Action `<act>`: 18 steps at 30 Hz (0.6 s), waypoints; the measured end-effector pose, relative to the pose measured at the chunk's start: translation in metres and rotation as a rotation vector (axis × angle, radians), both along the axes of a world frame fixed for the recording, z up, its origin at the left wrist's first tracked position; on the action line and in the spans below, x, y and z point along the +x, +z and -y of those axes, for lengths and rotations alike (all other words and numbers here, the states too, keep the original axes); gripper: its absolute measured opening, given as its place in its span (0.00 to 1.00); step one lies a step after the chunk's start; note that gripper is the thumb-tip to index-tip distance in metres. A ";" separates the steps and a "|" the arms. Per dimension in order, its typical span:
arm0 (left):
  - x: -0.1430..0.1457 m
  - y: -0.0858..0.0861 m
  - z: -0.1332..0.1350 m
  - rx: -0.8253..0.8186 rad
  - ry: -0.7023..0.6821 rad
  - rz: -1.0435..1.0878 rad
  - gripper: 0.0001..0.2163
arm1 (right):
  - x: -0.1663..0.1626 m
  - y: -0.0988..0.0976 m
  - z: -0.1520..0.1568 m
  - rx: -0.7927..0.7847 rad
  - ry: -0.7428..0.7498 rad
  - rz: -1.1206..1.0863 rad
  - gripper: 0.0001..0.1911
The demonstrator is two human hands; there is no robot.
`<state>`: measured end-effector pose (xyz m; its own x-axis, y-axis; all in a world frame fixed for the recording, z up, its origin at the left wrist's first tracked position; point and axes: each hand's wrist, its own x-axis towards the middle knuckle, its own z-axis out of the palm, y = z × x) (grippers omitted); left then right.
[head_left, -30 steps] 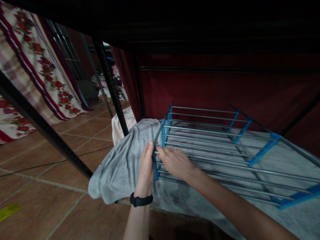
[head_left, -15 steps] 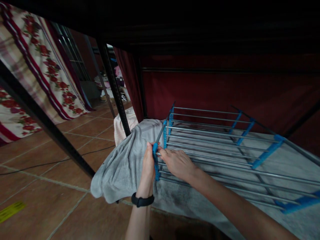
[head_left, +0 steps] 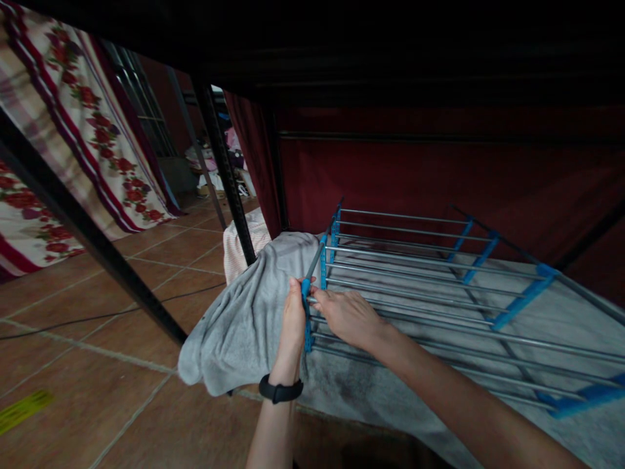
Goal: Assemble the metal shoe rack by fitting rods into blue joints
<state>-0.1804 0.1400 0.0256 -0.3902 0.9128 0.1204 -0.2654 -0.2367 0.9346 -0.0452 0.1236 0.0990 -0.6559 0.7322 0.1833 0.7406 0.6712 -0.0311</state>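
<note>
A rack of grey metal tubes with blue plastic connectors point(head_left: 518, 298) lies on a grey blanket point(head_left: 239, 326). My left hand point(head_left: 294, 319), with a black band on the wrist, is closed around the blue connector point(head_left: 306, 286) at the rack's near left corner. From the right, my right hand point(head_left: 344, 314) grips the end of a metal tube point(head_left: 415, 306) where it meets that connector. Its fingertips are partly hidden behind the hand. Several parallel tubes run rightward to further blue connectors.
Black metal posts point(head_left: 88, 228) stand at the left, under a dark overhead frame. A dark red curtain point(head_left: 415, 172) hangs behind the rack. Flowered cloth point(head_left: 105, 137) hangs at the far left. A black cable point(head_left: 117, 314) crosses the tiled floor point(head_left: 97, 391).
Both hands stay at the same corner connector, with only a slight shift. The view has moved a little; the rack looks otherwise unchanged.
</note>
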 end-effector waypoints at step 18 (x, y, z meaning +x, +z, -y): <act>0.006 0.031 0.032 0.348 0.254 -0.822 0.14 | 0.050 -0.009 0.019 0.232 -0.091 -0.021 0.20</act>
